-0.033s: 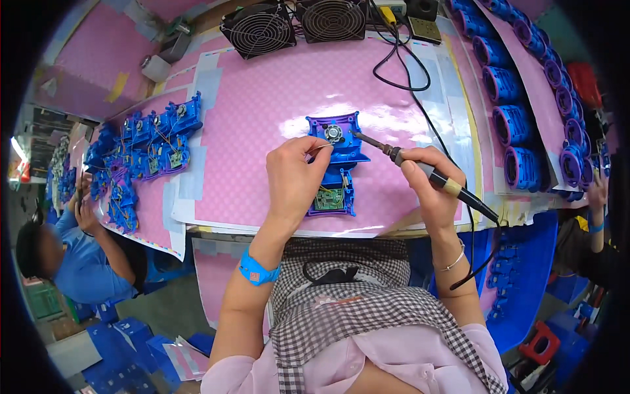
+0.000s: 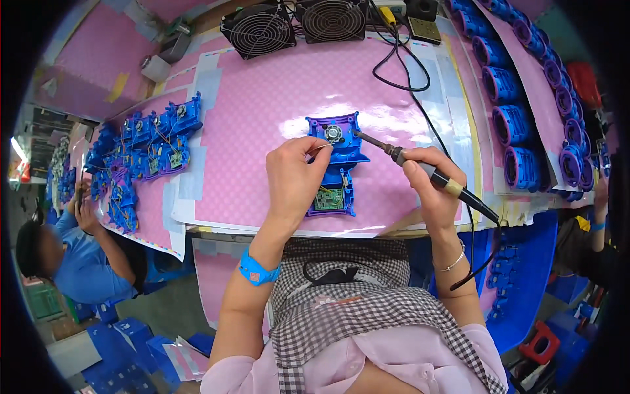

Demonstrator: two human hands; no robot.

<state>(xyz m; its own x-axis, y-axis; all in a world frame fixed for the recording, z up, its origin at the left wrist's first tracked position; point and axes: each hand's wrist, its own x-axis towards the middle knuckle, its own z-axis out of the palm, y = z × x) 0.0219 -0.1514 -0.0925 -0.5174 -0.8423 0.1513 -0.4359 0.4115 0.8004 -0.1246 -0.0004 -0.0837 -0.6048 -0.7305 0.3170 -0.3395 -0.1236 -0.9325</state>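
Observation:
In front of me on the bench lies an opened blue plastic housing (image 2: 348, 157) with purple inner parts. A small round speaker (image 2: 333, 134) sits in its far half, and a green circuit board (image 2: 330, 199) with thin wires in its near half. My left hand (image 2: 296, 172) is closed in a pinch at the speaker's near-left edge, on what looks like a thin wire (image 2: 319, 148). My right hand (image 2: 434, 185) grips a soldering iron (image 2: 430, 172) by its black handle. Its metal tip points left, just beside the housing's right edge near the speaker.
Two black fans (image 2: 262, 31) stand at the back. The iron's black cable (image 2: 423, 108) runs down the right side. Several wired housings (image 2: 154, 134) lie at left, where a co-worker (image 2: 92, 256) sits. Rows of round blue parts (image 2: 515, 125) line the right; a blue bin (image 2: 525, 289) stands below.
The soldering iron and my right hand have shifted very slightly to the right. My left hand and the housing stay put. At the far right, another person's hand has moved.

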